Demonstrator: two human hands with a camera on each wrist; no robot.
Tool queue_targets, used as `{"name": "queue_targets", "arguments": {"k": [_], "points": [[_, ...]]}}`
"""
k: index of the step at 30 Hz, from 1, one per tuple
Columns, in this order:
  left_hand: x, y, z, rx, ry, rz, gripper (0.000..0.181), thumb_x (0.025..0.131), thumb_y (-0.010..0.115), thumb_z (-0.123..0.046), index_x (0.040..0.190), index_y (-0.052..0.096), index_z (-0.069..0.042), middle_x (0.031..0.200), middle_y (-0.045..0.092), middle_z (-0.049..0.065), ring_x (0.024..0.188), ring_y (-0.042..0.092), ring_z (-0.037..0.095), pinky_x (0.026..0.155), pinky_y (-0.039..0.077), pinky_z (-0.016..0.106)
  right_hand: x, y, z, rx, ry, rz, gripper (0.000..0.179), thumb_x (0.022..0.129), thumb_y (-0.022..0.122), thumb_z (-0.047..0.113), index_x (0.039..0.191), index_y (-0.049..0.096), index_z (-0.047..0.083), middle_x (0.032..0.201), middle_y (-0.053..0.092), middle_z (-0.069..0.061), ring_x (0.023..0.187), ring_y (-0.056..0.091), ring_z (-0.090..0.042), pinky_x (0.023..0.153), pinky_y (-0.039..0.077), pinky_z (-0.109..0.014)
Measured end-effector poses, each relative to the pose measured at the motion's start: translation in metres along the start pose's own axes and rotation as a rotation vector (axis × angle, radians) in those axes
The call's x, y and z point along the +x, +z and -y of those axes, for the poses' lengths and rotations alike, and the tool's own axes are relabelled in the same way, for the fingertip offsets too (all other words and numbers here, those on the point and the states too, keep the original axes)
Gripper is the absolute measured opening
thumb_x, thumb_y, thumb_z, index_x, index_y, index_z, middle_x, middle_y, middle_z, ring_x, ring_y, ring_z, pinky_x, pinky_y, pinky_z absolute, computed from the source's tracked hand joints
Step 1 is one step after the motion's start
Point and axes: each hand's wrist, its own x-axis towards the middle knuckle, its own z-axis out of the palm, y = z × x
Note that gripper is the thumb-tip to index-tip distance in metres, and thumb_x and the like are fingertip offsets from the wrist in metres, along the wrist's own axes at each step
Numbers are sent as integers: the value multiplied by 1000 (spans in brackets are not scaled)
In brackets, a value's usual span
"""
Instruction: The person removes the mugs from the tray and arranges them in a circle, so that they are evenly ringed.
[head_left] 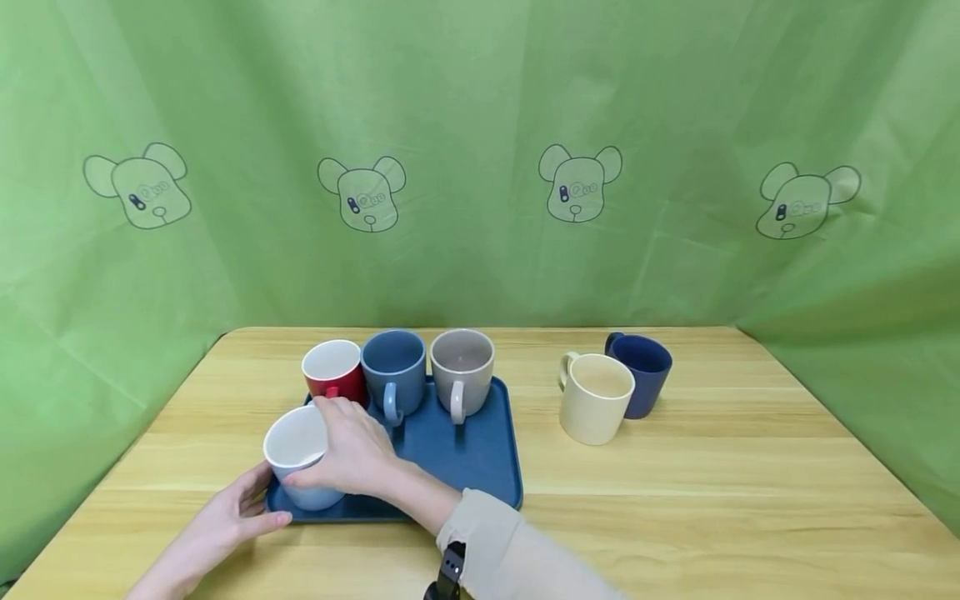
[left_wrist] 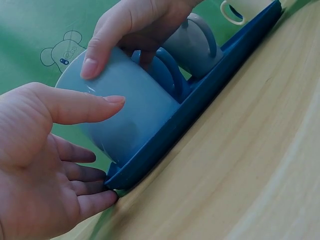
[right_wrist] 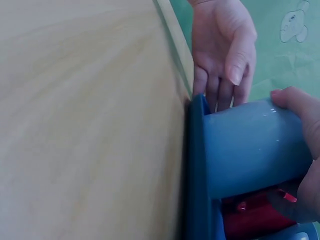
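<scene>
At the tray's front left corner stands a light blue mug (head_left: 313,498) with a white inside. My right hand (head_left: 352,450) grips it from the right, thumb on the near side and fingers over the far side. My left hand (head_left: 225,523) is spread at the corner of the dark blue tray (head_left: 472,462), holding nothing. In the left wrist view its fingertips are right at the tray's rim (left_wrist: 145,167), and its thumb overlaps the light blue mug (left_wrist: 132,125). Behind the right hand sits a red mug (head_left: 321,387), partly hidden by it.
A blue mug (head_left: 408,385) and a grey mug (head_left: 478,377) stand along the tray's back, handles facing me. Right of the tray, a cream mug (head_left: 596,417) and a navy mug (head_left: 651,390) stand close together on the wooden table (head_left: 720,500). A green curtain (head_left: 480,275) hangs behind.
</scene>
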Motion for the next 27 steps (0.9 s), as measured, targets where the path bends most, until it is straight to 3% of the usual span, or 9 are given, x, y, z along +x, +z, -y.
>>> {"name": "queue_targets", "arguments": {"k": [9, 12, 16, 18, 27], "points": [[0, 1, 0, -8, -13, 4, 82, 86, 65, -14, 137, 12, 21, 138, 21, 42, 125, 34, 48, 99, 39, 46, -7, 6, -2, 97, -4, -39, 83, 64, 79, 49, 131, 48, 12, 112, 53, 3, 92, 50, -5, 73, 43, -16], [1, 1, 0, -6, -5, 2, 82, 85, 66, -14, 138, 13, 20, 140, 21, 41, 126, 32, 47, 99, 41, 41, -10, 2, -6, 146, -25, -44, 84, 64, 80, 46, 133, 47, 12, 117, 52, 2, 95, 51, -6, 76, 44, -17], [2, 1, -1, 2, 2, 3, 82, 85, 66, -16, 139, 15, 17, 141, 21, 38, 128, 30, 47, 99, 41, 36, -14, -10, -13, 220, -62, -53, 84, 64, 81, 41, 134, 45, 11, 123, 50, 1, 99, 52, -6, 79, 44, -17], [3, 0, -2, 10, -4, 10, 82, 85, 66, -17, 139, 15, 17, 141, 20, 39, 128, 29, 48, 100, 40, 40, -18, -17, -14, 256, -79, -41, 84, 65, 82, 39, 135, 44, 11, 125, 49, 1, 100, 51, -6, 80, 45, -17], [3, -1, -1, -6, -100, 24, 87, 85, 67, -24, 141, 12, 13, 144, 16, 36, 129, 26, 48, 103, 34, 50, -41, -49, -18, 365, -95, 28, 83, 65, 82, 35, 136, 43, 16, 128, 47, 4, 102, 50, -7, 80, 45, -19]]}}
